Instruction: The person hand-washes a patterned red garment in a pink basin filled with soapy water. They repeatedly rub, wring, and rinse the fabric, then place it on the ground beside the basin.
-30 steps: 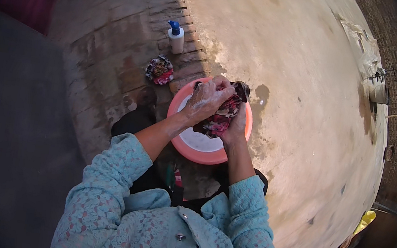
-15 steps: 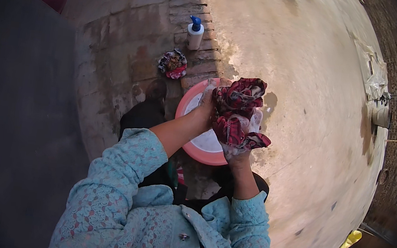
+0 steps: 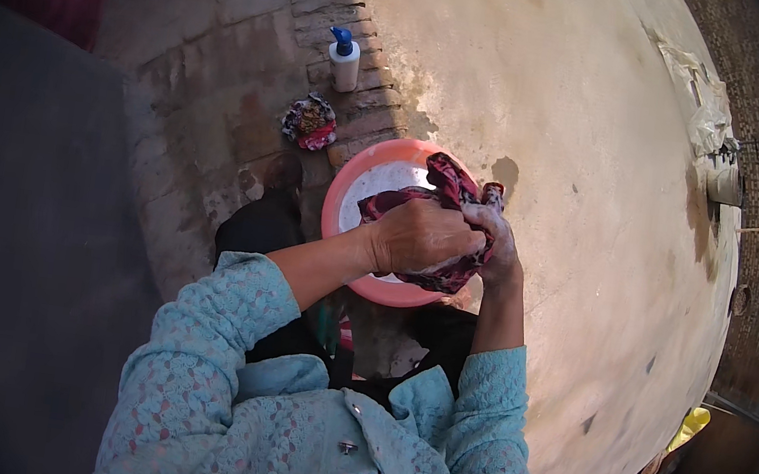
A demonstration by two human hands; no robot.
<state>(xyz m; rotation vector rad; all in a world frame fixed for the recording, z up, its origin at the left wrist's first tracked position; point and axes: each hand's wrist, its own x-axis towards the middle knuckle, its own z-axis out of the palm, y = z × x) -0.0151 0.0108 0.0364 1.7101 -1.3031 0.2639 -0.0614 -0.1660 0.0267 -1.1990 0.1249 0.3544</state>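
Note:
A dark red patterned cloth (image 3: 448,189), wet and soapy, is bunched over a pink round basin (image 3: 347,190) holding pale sudsy water. My left hand (image 3: 420,236) is closed over the cloth from the left. My right hand (image 3: 497,243), covered in suds, grips the same cloth from the right. Both hands press together above the basin's right half. Part of the cloth is hidden under my fingers.
A white bottle with a blue cap (image 3: 345,58) stands on the brick strip beyond the basin. A small crumpled patterned cloth (image 3: 309,121) lies near it. Pale concrete ground (image 3: 597,189) spreads to the right, with a bucket-like object (image 3: 724,182) far right.
The cloth was raised high above the basin half a second ago; both hands have brought it down and bunched it tightly together over the basin.

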